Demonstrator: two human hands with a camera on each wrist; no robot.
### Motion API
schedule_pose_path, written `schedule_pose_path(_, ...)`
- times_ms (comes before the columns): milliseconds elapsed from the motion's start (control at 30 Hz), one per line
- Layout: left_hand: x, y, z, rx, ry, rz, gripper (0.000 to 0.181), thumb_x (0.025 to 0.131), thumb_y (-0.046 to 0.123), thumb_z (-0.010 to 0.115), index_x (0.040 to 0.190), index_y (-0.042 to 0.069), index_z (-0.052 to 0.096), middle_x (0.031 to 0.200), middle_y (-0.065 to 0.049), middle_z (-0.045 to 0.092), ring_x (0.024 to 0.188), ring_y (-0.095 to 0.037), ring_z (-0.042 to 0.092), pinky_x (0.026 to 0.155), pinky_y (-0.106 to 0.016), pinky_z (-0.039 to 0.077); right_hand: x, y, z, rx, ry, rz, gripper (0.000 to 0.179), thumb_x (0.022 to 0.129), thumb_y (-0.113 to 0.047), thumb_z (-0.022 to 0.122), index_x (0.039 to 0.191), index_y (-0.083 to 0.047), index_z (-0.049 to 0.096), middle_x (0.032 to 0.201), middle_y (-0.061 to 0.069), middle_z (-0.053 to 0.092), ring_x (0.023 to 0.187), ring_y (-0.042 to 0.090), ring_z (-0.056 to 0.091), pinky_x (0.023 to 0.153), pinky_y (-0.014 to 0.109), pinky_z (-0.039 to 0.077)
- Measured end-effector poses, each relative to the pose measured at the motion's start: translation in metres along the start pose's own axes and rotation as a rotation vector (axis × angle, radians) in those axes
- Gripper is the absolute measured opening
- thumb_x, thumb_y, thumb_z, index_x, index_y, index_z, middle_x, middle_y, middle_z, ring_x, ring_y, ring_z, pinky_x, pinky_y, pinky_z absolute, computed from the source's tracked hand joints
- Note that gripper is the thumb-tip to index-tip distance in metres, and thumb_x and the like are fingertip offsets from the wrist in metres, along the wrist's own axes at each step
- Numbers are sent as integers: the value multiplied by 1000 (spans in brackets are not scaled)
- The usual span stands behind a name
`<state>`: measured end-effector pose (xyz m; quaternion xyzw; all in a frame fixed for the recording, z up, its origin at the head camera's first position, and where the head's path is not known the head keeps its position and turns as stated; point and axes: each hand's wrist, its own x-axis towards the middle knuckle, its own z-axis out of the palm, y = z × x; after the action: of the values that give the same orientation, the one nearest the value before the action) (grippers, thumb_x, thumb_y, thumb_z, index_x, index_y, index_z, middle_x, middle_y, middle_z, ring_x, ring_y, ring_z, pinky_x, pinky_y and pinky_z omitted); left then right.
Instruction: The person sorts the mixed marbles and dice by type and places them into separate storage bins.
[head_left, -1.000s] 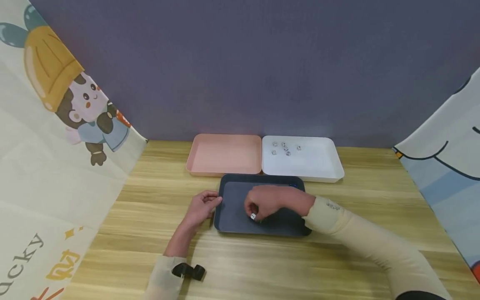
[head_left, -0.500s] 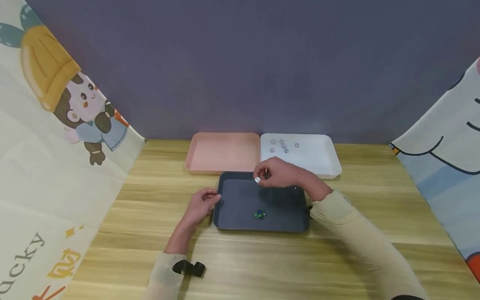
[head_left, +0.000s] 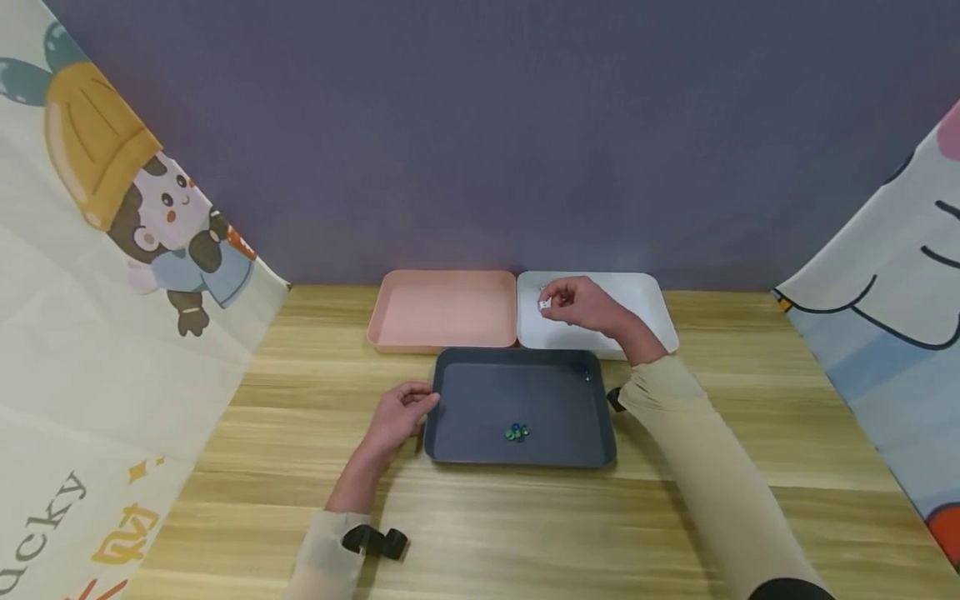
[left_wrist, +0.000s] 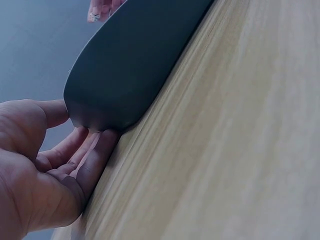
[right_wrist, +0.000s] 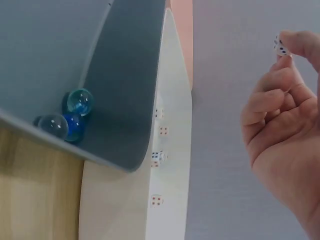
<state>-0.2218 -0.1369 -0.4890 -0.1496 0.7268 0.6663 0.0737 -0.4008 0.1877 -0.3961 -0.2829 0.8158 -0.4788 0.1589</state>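
My right hand (head_left: 583, 302) pinches a white die (right_wrist: 281, 46) between thumb and fingertips. It is held over the left part of the white tray (head_left: 633, 292). Several white dice (right_wrist: 163, 131) lie in that tray; the hand hides most of them in the head view. My left hand (head_left: 397, 415) holds the left edge of the dark grey tray (head_left: 517, 392), thumb at the rim and fingertips against the outer wall. Inside the grey tray, several green and blue glass marbles (head_left: 517, 432) cluster near its front. More marbles (right_wrist: 80, 101) sit in its far right corner.
A pink tray (head_left: 442, 308) stands left of the white one, both behind the grey tray. They rest on a wood-grain table (head_left: 480, 525). A dark blue-grey wall (head_left: 480, 142) rises behind, with printed cloth panels (head_left: 82, 358) at the sides.
My right hand has carried the die from the front of the grey tray up and back over the white tray, uncovering the front marbles. The left hand stays at the grey tray's edge.
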Motion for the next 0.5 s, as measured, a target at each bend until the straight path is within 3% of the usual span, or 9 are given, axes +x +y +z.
schedule_pose_path(200,-1,1,0,-6,-3,-7,36,91,22,71,119,1,63,99,-7,63,75,-16,57,59,-29,47,10,12,-9,-6,42,51,28,93,-19,67,114,0,65,82,10,59,63,18,46,61,44,44)
schedule_pose_path(367,-2,3,0,10,-6,10,40,91,23,71,123,1,61,102,-8,63,83,-18,59,61,-31,48,18,20,-19,-16,88,136,33,94,-21,66,119,1,63,88,13,58,71,26,50,67,47,45)
schedule_pose_path(500,-2,1,-1,-3,-9,8,37,91,22,71,120,1,63,100,-8,63,79,-16,58,59,-29,48,27,32,-26,-18,127,203,37,94,-23,66,122,1,60,89,12,57,72,28,49,71,50,44)
